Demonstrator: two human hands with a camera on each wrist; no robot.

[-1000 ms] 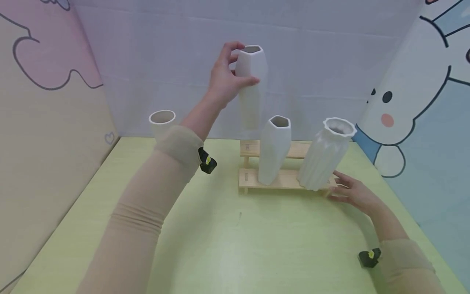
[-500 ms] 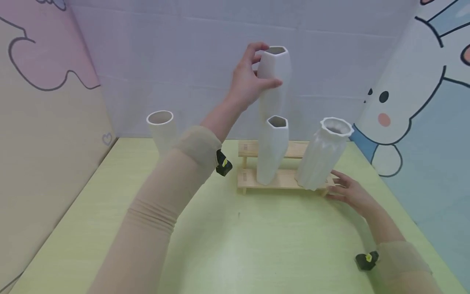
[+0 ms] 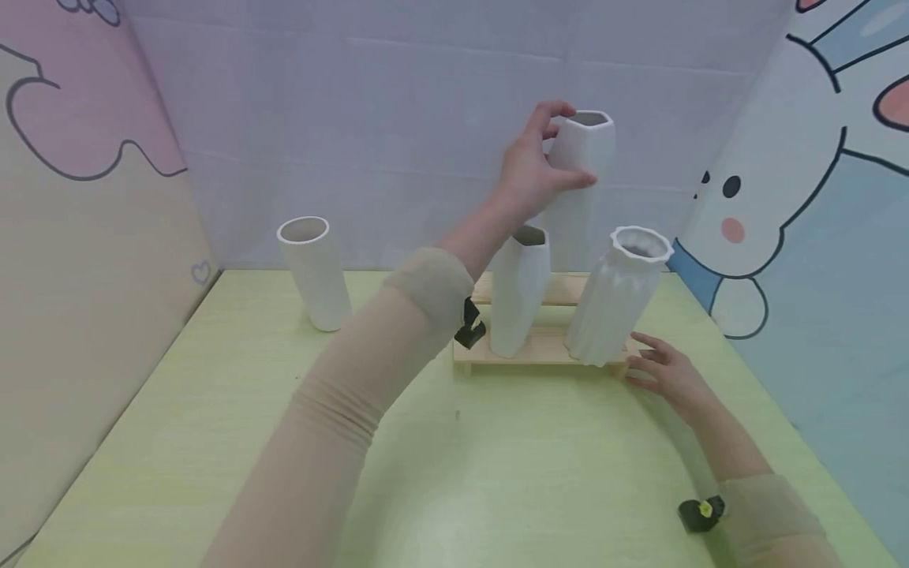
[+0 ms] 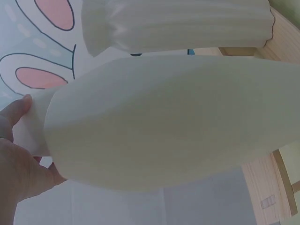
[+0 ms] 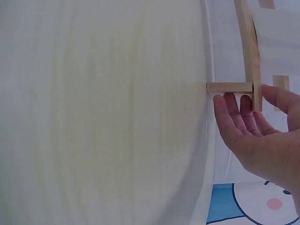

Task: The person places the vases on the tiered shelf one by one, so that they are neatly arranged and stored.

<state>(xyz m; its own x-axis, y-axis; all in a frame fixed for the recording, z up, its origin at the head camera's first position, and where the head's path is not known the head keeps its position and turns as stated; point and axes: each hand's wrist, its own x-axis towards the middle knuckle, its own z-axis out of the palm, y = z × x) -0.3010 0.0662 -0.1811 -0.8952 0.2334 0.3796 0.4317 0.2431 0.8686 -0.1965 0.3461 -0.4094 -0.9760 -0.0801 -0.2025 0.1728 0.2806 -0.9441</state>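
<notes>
My left hand [image 3: 529, 175] grips a white faceted vase [image 3: 585, 150] near its five-sided rim, thumb in front and fingers behind. It hangs upright over the back tier of a two-tier wooden stand [image 3: 550, 341]. A similar faceted vase [image 3: 521, 296] on the front tier covers part of it, and nearly fills the left wrist view. To the right on that tier stands a white fluted vase [image 3: 618, 304] with a wavy rim. My right hand [image 3: 675, 383] holds the stand's right end; in the right wrist view, thumb and fingers bracket the board beside a leg [image 5: 229, 87].
A plain white cylindrical vase [image 3: 316, 276] stands on the pale green table [image 3: 540, 465] at the back left. A pale cloth wall [image 3: 355, 118] rises behind the stand, and cartoon-printed walls [image 3: 838, 300] flank both sides.
My left hand has carried the faceted vase rightward, behind and past the front faceted one, and slightly down. The cylindrical vase has come into full view. My right hand stays at the stand's end.
</notes>
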